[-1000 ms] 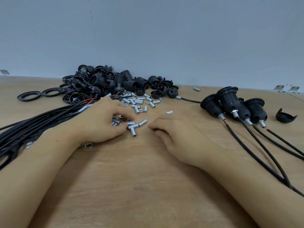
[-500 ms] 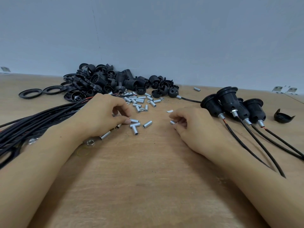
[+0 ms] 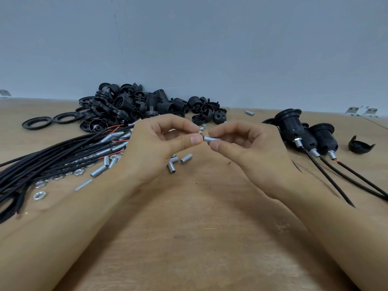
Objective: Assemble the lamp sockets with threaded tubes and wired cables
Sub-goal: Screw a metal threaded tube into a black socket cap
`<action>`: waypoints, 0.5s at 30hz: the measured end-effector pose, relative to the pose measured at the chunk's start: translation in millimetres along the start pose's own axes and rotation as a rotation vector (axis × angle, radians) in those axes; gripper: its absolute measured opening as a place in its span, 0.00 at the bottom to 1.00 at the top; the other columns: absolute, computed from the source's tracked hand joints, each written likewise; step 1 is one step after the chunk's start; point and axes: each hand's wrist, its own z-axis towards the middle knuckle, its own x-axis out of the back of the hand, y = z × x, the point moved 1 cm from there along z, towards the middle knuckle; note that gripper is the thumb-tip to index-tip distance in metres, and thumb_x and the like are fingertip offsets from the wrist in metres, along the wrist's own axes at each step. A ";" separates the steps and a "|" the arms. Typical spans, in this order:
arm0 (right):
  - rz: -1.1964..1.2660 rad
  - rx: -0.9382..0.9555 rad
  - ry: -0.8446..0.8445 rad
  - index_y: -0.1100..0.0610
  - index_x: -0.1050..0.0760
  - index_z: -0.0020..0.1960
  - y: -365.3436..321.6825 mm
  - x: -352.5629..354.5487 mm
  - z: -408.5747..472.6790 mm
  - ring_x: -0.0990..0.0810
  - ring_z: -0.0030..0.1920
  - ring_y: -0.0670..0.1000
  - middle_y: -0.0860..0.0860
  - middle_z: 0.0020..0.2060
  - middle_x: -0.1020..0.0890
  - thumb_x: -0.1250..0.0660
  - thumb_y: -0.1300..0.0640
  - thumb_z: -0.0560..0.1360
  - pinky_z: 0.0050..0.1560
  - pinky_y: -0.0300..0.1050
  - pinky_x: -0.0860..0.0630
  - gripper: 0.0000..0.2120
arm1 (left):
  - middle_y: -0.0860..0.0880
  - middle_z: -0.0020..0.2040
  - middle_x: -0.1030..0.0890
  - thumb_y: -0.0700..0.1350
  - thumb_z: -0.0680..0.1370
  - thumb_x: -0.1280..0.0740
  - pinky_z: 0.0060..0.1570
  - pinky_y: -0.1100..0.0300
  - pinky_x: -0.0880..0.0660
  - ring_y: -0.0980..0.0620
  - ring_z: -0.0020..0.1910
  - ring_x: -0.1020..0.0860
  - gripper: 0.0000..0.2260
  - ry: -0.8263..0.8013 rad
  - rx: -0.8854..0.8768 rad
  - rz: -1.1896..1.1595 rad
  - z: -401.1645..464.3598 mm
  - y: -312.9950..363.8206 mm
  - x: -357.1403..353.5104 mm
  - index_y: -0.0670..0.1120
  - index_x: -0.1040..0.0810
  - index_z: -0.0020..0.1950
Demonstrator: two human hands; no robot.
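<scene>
A bare wooden tabletop (image 3: 189, 238) spread nearest. Above it, the right hand (image 3: 247, 148) pinched a threaded tube (image 3: 211, 138) in its fingers; the left hand (image 3: 155, 148) pinched something small, too tiny to tell. Loose tubes (image 3: 178, 161) lay beneath, socket parts (image 3: 134, 106) beyond, against a grey wall (image 3: 210, 49).
</scene>
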 end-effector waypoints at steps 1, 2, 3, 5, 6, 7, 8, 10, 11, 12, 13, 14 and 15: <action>0.042 0.003 0.006 0.57 0.17 0.46 -1.1 1.0 -0.2 0.15 0.45 0.50 0.50 0.42 0.14 0.26 0.65 0.72 0.53 0.45 0.19 0.06 | 0.45 0.44 0.14 0.41 0.65 0.23 0.49 0.61 0.21 0.48 0.46 0.15 0.07 -0.017 0.000 -0.015 -0.5 0.0 -1.6 0.47 0.15 0.41; 0.090 0.003 0.005 0.58 0.17 0.47 -2.4 1.1 -0.4 0.15 0.45 0.52 0.53 0.42 0.14 0.26 0.66 0.72 0.53 0.47 0.19 0.06 | 0.44 0.45 0.14 0.41 0.65 0.23 0.49 0.61 0.21 0.48 0.47 0.15 0.07 -0.029 0.006 -0.032 -1.3 0.2 -3.2 0.46 0.15 0.41; 0.135 0.004 -0.001 0.59 0.18 0.47 -2.9 1.1 -0.6 0.14 0.45 0.53 0.54 0.42 0.14 0.26 0.67 0.72 0.52 0.47 0.18 0.06 | 0.44 0.46 0.14 0.40 0.65 0.23 0.49 0.61 0.21 0.48 0.48 0.15 0.07 -0.038 0.013 -0.047 -2.0 -0.1 -4.4 0.46 0.15 0.42; 0.204 0.013 -0.003 0.62 0.18 0.46 -3.8 -0.1 -1.2 0.14 0.44 0.54 0.56 0.41 0.14 0.27 0.68 0.71 0.48 0.43 0.19 0.05 | 0.44 0.47 0.14 0.40 0.65 0.24 0.49 0.61 0.21 0.48 0.48 0.15 0.09 -0.049 0.012 -0.053 -2.6 -0.7 -5.4 0.44 0.16 0.44; 0.230 0.019 0.003 0.63 0.18 0.46 -4.2 -1.0 -1.8 0.14 0.43 0.54 0.56 0.41 0.14 0.26 0.68 0.71 0.47 0.41 0.19 0.05 | 0.45 0.46 0.14 0.39 0.66 0.24 0.49 0.62 0.21 0.49 0.48 0.15 0.10 -0.053 0.004 -0.046 -2.4 -0.1 -6.0 0.43 0.17 0.45; 0.247 0.027 0.010 0.64 0.18 0.46 -3.9 -1.8 -2.5 0.14 0.42 0.54 0.56 0.41 0.14 0.26 0.68 0.71 0.46 0.40 0.19 0.05 | 0.45 0.46 0.14 0.39 0.66 0.24 0.48 0.62 0.21 0.49 0.47 0.15 0.11 -0.055 -0.008 -0.039 -2.6 0.8 -6.4 0.42 0.17 0.47; 0.254 0.037 0.014 0.64 0.19 0.46 -3.6 -2.9 -2.9 0.14 0.41 0.53 0.56 0.41 0.14 0.26 0.68 0.71 0.45 0.39 0.19 0.05 | 0.45 0.45 0.14 0.39 0.66 0.24 0.47 0.63 0.21 0.50 0.46 0.15 0.11 -0.055 -0.023 -0.033 -3.0 1.5 -7.2 0.42 0.17 0.47; 0.183 0.099 0.027 0.63 0.19 0.45 -3.3 -4.8 -4.3 0.14 0.40 0.51 0.55 0.40 0.14 0.27 0.68 0.71 0.45 0.38 0.20 0.04 | 0.46 0.43 0.13 0.39 0.66 0.24 0.46 0.64 0.21 0.51 0.44 0.15 0.10 -0.053 -0.049 -0.025 -4.4 2.2 -8.9 0.43 0.16 0.46; 0.092 0.159 0.038 0.62 0.19 0.45 -2.8 -5.3 -5.0 0.15 0.41 0.50 0.54 0.40 0.15 0.27 0.67 0.72 0.45 0.38 0.20 0.03 | 0.46 0.42 0.13 0.39 0.65 0.24 0.45 0.65 0.21 0.52 0.44 0.15 0.09 -0.045 -0.051 -0.022 -5.1 1.9 -9.3 0.44 0.15 0.45; -0.017 0.236 0.042 0.61 0.19 0.45 -3.6 -6.2 -5.7 0.16 0.42 0.49 0.52 0.40 0.15 0.27 0.67 0.73 0.46 0.39 0.20 0.03 | 0.46 0.41 0.13 0.39 0.65 0.24 0.45 0.65 0.21 0.52 0.43 0.15 0.09 -0.033 -0.047 -0.019 -4.9 1.6 -9.1 0.44 0.14 0.44; -0.122 0.321 0.044 0.61 0.18 0.46 -4.7 -7.0 -6.2 0.16 0.43 0.49 0.51 0.40 0.16 0.28 0.67 0.73 0.47 0.41 0.20 0.03 | 0.47 0.41 0.13 0.40 0.66 0.24 0.44 0.65 0.21 0.52 0.42 0.15 0.08 -0.024 -0.039 -0.017 -4.9 1.7 -8.8 0.45 0.14 0.44; -0.185 0.382 0.047 0.60 0.18 0.46 -5.0 -7.5 -6.7 0.16 0.43 0.49 0.50 0.40 0.16 0.28 0.67 0.74 0.47 0.41 0.21 0.04 | 0.47 0.40 0.13 0.41 0.66 0.24 0.43 0.65 0.21 0.53 0.41 0.15 0.07 -0.021 -0.036 -0.013 -4.6 1.5 -8.2 0.45 0.13 0.44; -0.186 0.392 0.050 0.58 0.19 0.46 -4.7 -7.3 -6.9 0.16 0.43 0.49 0.49 0.40 0.16 0.28 0.66 0.74 0.46 0.41 0.21 0.05 | 0.47 0.39 0.14 0.41 0.67 0.25 0.42 0.65 0.21 0.53 0.39 0.15 0.07 -0.024 -0.041 -0.011 -4.7 1.5 -8.0 0.46 0.13 0.44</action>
